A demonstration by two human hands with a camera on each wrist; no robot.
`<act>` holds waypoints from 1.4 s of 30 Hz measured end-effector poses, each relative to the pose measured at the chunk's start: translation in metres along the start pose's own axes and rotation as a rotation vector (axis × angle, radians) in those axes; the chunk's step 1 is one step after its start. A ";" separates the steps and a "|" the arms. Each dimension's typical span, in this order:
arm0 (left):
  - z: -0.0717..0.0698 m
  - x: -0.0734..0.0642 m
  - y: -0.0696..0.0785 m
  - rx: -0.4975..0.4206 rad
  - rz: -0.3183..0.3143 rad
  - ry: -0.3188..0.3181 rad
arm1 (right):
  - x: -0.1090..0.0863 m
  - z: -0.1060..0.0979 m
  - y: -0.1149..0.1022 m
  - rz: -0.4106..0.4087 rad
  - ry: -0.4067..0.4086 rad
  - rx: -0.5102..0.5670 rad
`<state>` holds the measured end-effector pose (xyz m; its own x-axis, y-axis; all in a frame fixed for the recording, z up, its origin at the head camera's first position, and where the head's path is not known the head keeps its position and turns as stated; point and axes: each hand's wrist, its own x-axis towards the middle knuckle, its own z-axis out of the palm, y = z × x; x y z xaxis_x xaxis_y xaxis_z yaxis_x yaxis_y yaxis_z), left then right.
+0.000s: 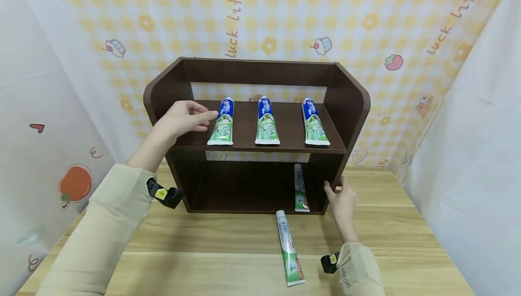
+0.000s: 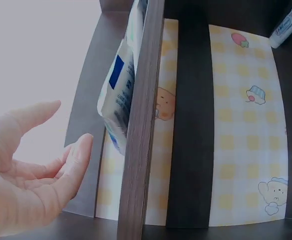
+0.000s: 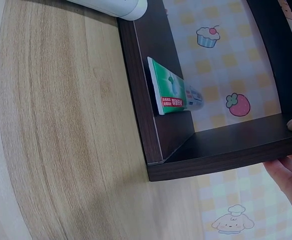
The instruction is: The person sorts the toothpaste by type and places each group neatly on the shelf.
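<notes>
A dark brown two-tier shelf (image 1: 252, 149) stands on the table. On its upper board lie three blue-and-green toothpaste tubes, a left one (image 1: 222, 124), a middle one (image 1: 267, 122) and a right one (image 1: 315, 123). Just left of the left tube is my left hand (image 1: 185, 117), fingers loosely bent and holding nothing; the left wrist view shows a gap to the tube. My right hand (image 1: 343, 200) grips the shelf's right side panel (image 3: 225, 157), thumb inside, fingers outside. A white-and-green toothpaste tube (image 1: 300, 190) lies on the lower board at the right.
Another white-and-green tube (image 1: 290, 251) lies on the wooden table (image 1: 220, 260) in front of the shelf. Behind the shelf hangs a yellow checked cloth (image 1: 277, 20). White cloth walls close off the left and right sides.
</notes>
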<state>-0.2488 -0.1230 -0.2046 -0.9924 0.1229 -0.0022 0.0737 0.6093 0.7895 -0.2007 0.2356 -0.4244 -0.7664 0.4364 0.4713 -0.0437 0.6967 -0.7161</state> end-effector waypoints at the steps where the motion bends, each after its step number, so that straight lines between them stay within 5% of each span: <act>1: -0.001 -0.003 -0.001 0.003 0.010 0.002 | 0.000 0.000 0.000 0.000 -0.001 0.005; 11: 0.000 -0.030 -0.008 -0.023 0.087 -0.042 | -0.001 0.001 0.000 -0.019 0.032 -0.005; 21: 0.023 -0.054 -0.025 -0.146 0.147 -0.077 | -0.002 0.001 -0.001 -0.021 0.022 0.011; 28: 0.049 -0.061 -0.038 -0.175 0.166 -0.118 | -0.001 0.001 -0.001 -0.017 0.017 0.016; 42: 0.091 -0.057 -0.065 -0.196 0.100 -0.192 | 0.000 0.003 0.000 -0.029 0.062 -0.004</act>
<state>-0.1885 -0.0988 -0.3117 -0.9431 0.3320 -0.0193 0.1317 0.4262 0.8950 -0.2024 0.2341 -0.4263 -0.7236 0.4503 0.5231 -0.0627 0.7118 -0.6996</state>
